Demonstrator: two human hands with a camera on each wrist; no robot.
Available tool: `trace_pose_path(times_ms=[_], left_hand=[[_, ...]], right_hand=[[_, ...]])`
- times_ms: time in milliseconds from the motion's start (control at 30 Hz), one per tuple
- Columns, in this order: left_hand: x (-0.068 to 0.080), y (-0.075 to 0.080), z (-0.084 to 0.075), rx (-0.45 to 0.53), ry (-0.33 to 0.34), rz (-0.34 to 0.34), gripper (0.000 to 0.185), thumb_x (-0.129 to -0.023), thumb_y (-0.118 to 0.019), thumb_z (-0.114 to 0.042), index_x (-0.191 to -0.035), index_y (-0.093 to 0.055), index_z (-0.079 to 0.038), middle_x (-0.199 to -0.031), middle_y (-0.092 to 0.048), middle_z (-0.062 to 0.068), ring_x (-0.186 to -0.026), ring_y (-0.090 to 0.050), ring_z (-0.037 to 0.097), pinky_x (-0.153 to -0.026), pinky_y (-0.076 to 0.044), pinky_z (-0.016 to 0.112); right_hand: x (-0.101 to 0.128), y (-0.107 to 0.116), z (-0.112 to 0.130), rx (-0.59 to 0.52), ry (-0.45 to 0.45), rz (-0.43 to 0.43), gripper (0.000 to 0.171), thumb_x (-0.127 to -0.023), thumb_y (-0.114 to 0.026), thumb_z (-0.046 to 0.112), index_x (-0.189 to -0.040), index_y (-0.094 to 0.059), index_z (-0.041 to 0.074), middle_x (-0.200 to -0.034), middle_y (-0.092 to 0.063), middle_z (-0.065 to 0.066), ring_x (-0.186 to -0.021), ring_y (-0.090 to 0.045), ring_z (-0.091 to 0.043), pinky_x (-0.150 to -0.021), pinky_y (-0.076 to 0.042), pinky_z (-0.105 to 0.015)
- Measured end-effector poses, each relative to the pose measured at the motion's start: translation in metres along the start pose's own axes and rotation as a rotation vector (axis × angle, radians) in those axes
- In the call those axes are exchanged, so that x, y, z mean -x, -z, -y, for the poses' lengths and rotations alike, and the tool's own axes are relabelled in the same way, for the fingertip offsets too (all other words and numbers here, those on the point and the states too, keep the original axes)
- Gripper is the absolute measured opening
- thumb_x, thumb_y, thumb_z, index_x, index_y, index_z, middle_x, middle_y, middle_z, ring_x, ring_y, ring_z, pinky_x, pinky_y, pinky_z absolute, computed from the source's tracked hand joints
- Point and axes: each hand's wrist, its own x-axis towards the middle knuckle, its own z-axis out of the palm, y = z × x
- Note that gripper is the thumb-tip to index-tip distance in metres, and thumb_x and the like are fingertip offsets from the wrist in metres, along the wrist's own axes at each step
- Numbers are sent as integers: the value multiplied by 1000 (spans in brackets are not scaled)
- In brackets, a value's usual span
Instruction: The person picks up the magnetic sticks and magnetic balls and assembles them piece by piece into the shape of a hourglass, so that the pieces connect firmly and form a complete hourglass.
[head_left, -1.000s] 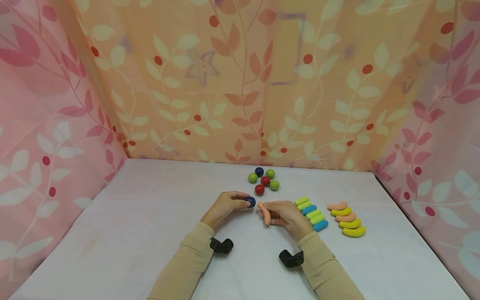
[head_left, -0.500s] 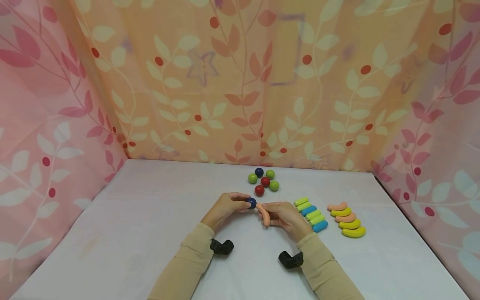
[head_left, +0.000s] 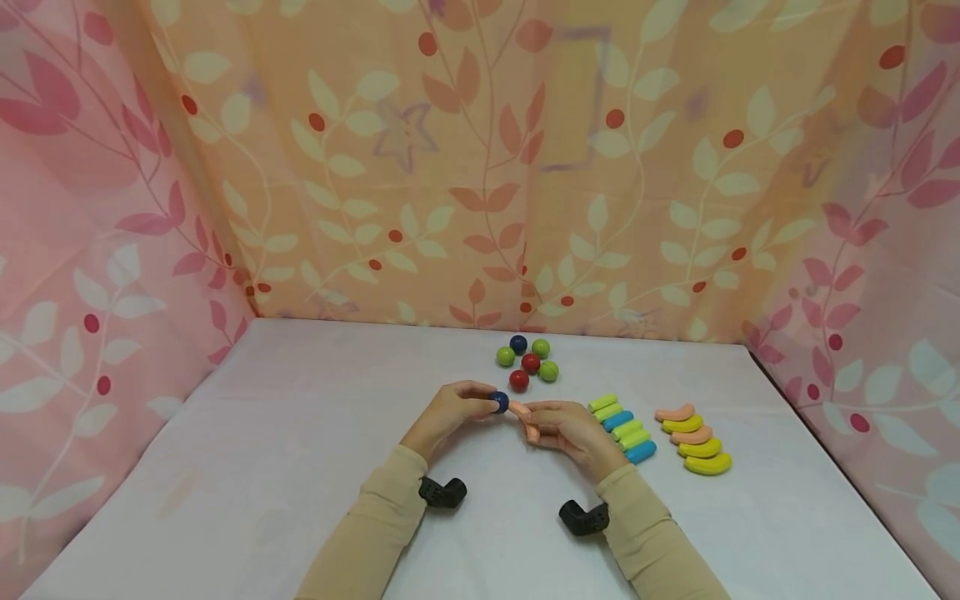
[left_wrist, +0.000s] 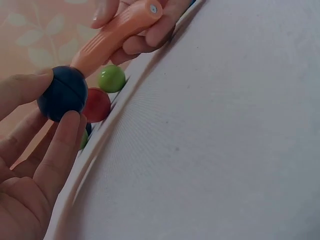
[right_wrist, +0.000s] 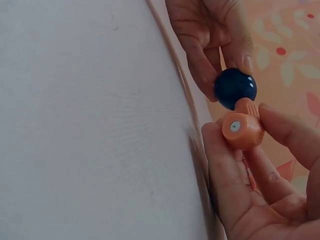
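Dark blue, the ball [head_left: 499, 402] is pinched between the thumb and fingertips [left_wrist: 64, 134] of the left hand [head_left: 447, 414], just above the white table [head_left: 262, 467]. An orange curved piece [head_left: 527, 421] is gripped in the curled fingers of the right hand [head_left: 572, 433], its far end touching the ball. Other balls [head_left: 527, 362] are clustered just beyond.

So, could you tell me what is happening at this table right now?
A person holds a dark blue ball in the left hand and a curved orange piece in the right hand, the piece's end meeting the ball. Behind them lie loose balls; to the right sit rows of green and blue capsules and orange and yellow curved pieces.
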Motion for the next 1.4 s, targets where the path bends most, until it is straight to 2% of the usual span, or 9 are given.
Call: trace_pose_path(times_ms=[100,267,467,733,1000,1133,1267,1400], left_hand=[[0,1,0,16,3,-14,36,-86,-77,-14,-119,-68,-5,-118,-69,11,-98,-67,14,-90,-57,28],[0,2,0,32,14,-18,35,-86,-77,-13,-118,-66,-4,-116,-69,11,-98,-67,14,-90,-58,28],[-1,1,1,50,39,21,32,-88,-74,-11,-116,-62,0,-113,-70,13,-94,-68,13,-88,-58,28],[-2,3,2,91,42,48,32,-92,-70,-12,-121,-65,2,-124,-66,17,-97,-70,16,-90,-58,29],[-1,5,0,105,51,17,31,-91,-72,-11,-119,-67,0,-121,-68,15,-99,-70,18,-90,-58,30],[-1,6,0,88,65,23,30,-89,-74,-12,-115,-67,0,-120,-67,14,-99,-70,19,-90,-58,31],[0,7,0,57,79,57,29,-88,-76,-13,-112,-67,0,-119,-65,15,-100,-71,20,-90,-58,31],[1,7,0,33,85,71,30,-88,-76,-15,-112,-66,0,-119,-66,15,-100,-71,20,-91,-58,31]], right_hand=[[0,1,1,21,-12,2,46,-93,-68,9,-135,-56,-6,-104,-70,-10,-80,-68,-13,-79,-61,-30],[0,2,1,22,-15,-65,43,-93,-68,7,-132,-58,-6,-104,-71,-10,-82,-69,-12,-81,-61,-30],[-3,3,2,5,0,-129,40,-93,-68,7,-129,-61,-7,-103,-72,-10,-84,-70,-13,-80,-61,-29],[-5,6,0,12,45,-139,40,-93,-67,7,-130,-60,-7,-103,-73,-7,-88,-69,-12,-82,-60,-29],[-4,7,1,0,54,-152,40,-91,-69,3,-128,-61,-8,-112,-72,-12,-90,-69,-14,-86,-60,-31],[-3,7,3,-13,42,-187,40,-90,-71,4,-128,-62,-7,-117,-71,-13,-92,-69,-15,-87,-59,-32],[-4,8,3,-33,48,-223,42,-90,-72,7,-129,-62,-5,-119,-70,-14,-95,-69,-15,-87,-59,-31],[-4,9,4,-57,65,-227,43,-92,-70,8,-130,-60,-7,-110,-72,-11,-93,-70,-14,-86,-59,-29]])
